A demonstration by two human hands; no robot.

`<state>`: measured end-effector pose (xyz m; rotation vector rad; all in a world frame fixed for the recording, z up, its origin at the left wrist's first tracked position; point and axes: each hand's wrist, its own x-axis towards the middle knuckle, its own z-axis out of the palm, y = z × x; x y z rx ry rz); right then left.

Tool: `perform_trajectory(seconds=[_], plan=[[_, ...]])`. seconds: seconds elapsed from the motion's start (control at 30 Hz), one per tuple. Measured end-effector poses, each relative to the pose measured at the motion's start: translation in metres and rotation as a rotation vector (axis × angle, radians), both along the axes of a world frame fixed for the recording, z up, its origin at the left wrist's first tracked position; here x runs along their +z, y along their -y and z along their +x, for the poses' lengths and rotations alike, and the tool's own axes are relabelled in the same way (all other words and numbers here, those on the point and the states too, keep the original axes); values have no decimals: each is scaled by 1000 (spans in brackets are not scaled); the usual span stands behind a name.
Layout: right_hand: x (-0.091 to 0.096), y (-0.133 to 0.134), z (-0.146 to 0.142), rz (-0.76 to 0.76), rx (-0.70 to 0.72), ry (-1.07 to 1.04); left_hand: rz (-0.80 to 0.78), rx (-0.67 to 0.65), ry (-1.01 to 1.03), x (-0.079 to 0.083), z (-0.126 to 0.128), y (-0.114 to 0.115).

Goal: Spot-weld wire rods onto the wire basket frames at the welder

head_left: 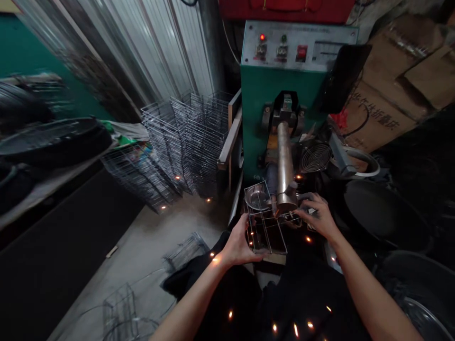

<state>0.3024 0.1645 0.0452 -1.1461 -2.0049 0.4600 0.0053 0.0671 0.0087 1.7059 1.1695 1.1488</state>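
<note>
The wire frame [266, 233] sits in front of the green machine [256, 113], in the left hand [237, 244], lying at about two o'clock from that hand's middle, its long axis running roughly from eleven to five o'clock. The left hand is partly open, its digits spread wide around the frame's near-left side, and it appears to bear the frame's weight. The right hand [318, 215] is at three o'clock from the frame, with thumb and fingers bent toward each other by the end of the metal cylinder [284, 161]; thin wire shows near the fingertips, but whether they pinch it cannot be told. The left hand is plainly the nearer to the frame's middle, the right the nearer to its far-right edge. The key relation is between frame and cylinder: the cylinder's axis points nearly twelve to six, and its lower end stands between one and two o'clock from the frame's middle, close by the upper-right wires. Whether the two touch is hidden. A round metal dish [256, 196] shows behind the frame's upper part, and glowing sparks [308, 239] are scattered around, some at five o'clock from the cylinder's end.
</note>
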Motion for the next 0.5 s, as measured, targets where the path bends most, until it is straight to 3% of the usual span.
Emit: perform_trajectory(seconds=[0.2,0.3,0.5], plan=[[-31,-4,29,-184,-253,-357,-4,-17,-4,-4,-4,-2],[-44,-7,39,-247,-297,-436,4,-10,-24,-6,-5,-3],[-46,-8,38,-293,-326,-512,41,-16,-23,-4,-4,-6]])
